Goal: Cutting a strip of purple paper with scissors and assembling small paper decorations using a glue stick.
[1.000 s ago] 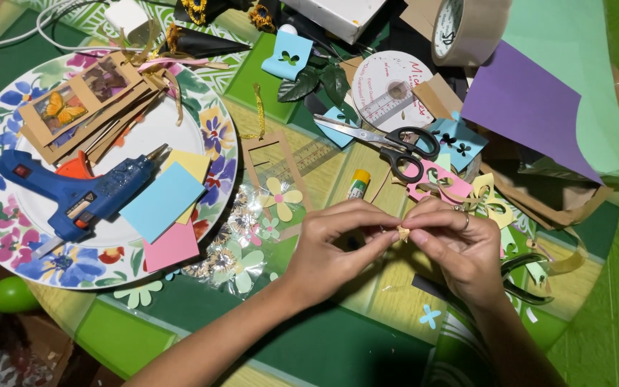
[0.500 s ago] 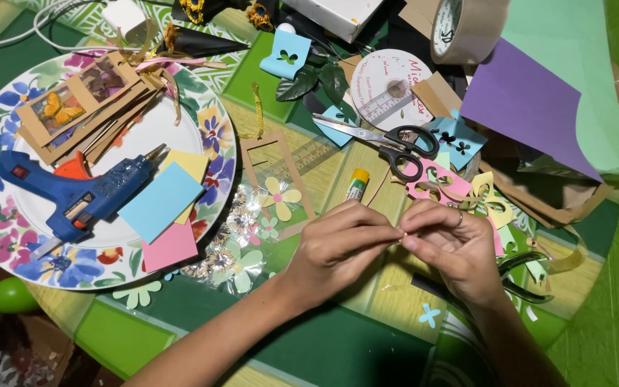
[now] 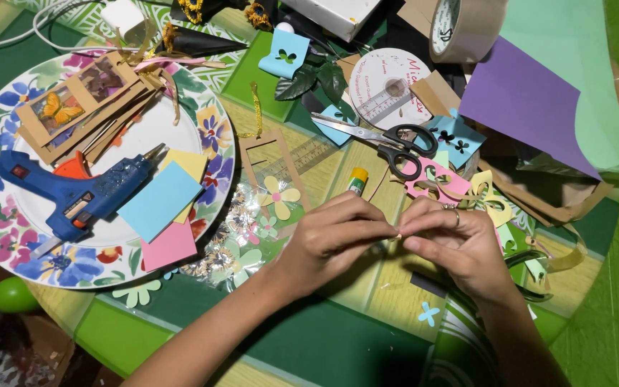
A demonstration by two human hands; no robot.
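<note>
**crafty_q:** what's going on in the head view, what have you got hold of?

**me:** Both hands meet over the middle of the table. My left hand [image 3: 331, 240] and right hand [image 3: 456, 240] are pinched fingertip to fingertip on a tiny pale scrap of paper [image 3: 398, 233]. It's so small I can't tell its shape. Both grips are narrow, thumb against forefinger, closed on that scrap just above the striped green and yellow tablecloth [image 3: 338, 344].

**crafty_q:** and that plate, what's in it?

**me:** The big round floral-rimmed plate [image 3: 213, 118] sits well off to my left. In it lies a blue hot glue gun [image 3: 73, 193], with its nozzle pointing toward the far rim. Square paper notes in light blue, yellow and pink [image 3: 160, 201] are stacked beside it, and brown cardboard frames, one showing an orange butterfly [image 3: 73, 107], are at the far side.

**crafty_q:** anything near your hands?

**me:** Black-handled scissors [image 3: 388, 140] lie just beyond my fingers, next to a yellow-capped glue stick [image 3: 357, 179]. There's a roll of tan packing tape [image 3: 463, 29] further back, and a purple paper sheet [image 3: 524, 100] on my right.
</note>
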